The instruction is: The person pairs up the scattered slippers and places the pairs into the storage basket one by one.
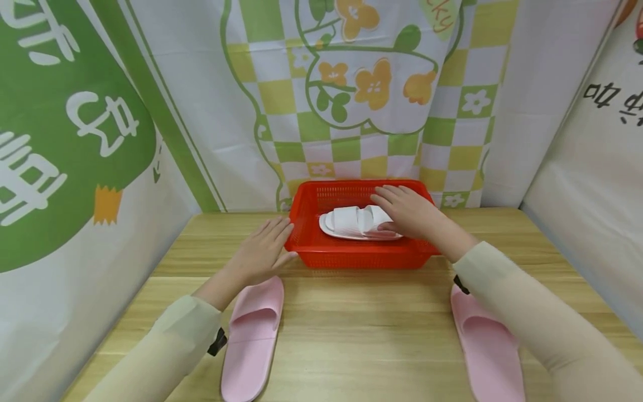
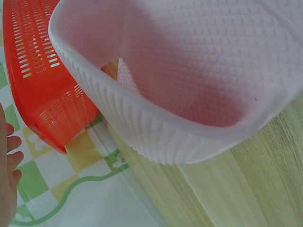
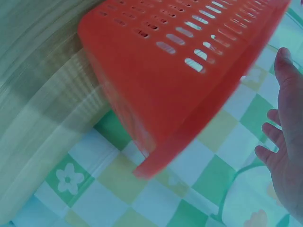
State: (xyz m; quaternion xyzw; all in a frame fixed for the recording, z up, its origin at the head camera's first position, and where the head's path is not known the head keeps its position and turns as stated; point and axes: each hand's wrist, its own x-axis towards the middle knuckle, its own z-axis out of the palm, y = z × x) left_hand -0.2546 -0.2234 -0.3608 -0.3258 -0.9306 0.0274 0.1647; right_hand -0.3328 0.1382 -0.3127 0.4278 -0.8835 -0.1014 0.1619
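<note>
A red plastic basket [image 1: 364, 258] stands at the back of the wooden table, and white slippers [image 1: 346, 220] lie inside it, their two ribbed straps facing up. My right hand [image 1: 409, 212] is over the right end of the slippers and partly covers them, its fingers extended. In the right wrist view that hand [image 3: 289, 127] shows beside the basket's rim with nothing in its grasp. My left hand [image 1: 261, 251] is at the left side of the basket, fingers straight, fingertips right by the rim. Below the left hand lies a pink slipper [image 1: 249, 357].
A second pink slipper [image 1: 489, 352] lies at the right, partly covered by my right sleeve. The wooden table [image 1: 366, 335] runs between the two pink slippers. Behind the basket hangs a patterned cloth [image 1: 361, 111], with printed cloth walls [image 1: 166, 251] at both sides.
</note>
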